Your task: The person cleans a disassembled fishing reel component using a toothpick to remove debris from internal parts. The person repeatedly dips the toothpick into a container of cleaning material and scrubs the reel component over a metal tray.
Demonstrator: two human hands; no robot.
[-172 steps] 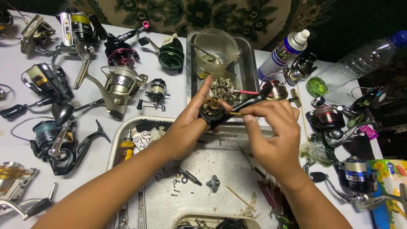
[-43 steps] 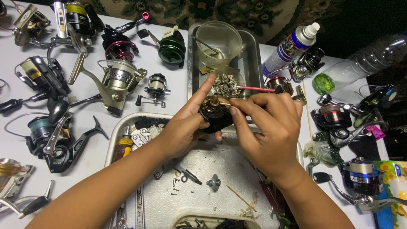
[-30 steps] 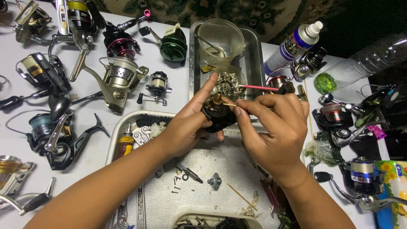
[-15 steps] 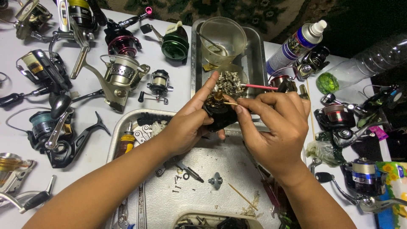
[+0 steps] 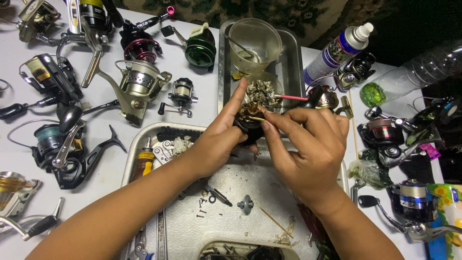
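My left hand [image 5: 219, 142] grips a small black reel body [image 5: 249, 131] with a brass gear on top, held above the near metal tray [image 5: 130, 166]. My right hand [image 5: 308, 149] pinches a thin wooden stick [image 5: 256, 118] whose tip touches the brass gear. Both hands meet over the gap between the two trays.
A far metal tray [image 5: 222, 72] holds a clear plastic cup [image 5: 254, 43] and a dish of small metal parts [image 5: 263, 91]. Several fishing reels lie on the white table at left and right. A spray can [image 5: 337, 48], a screwdriver [image 5: 143, 163] and loose screws lie nearby.
My right hand has shifted from a dark tool to the thin stick and brought it onto the gear. The left hand keeps the reel body steady.
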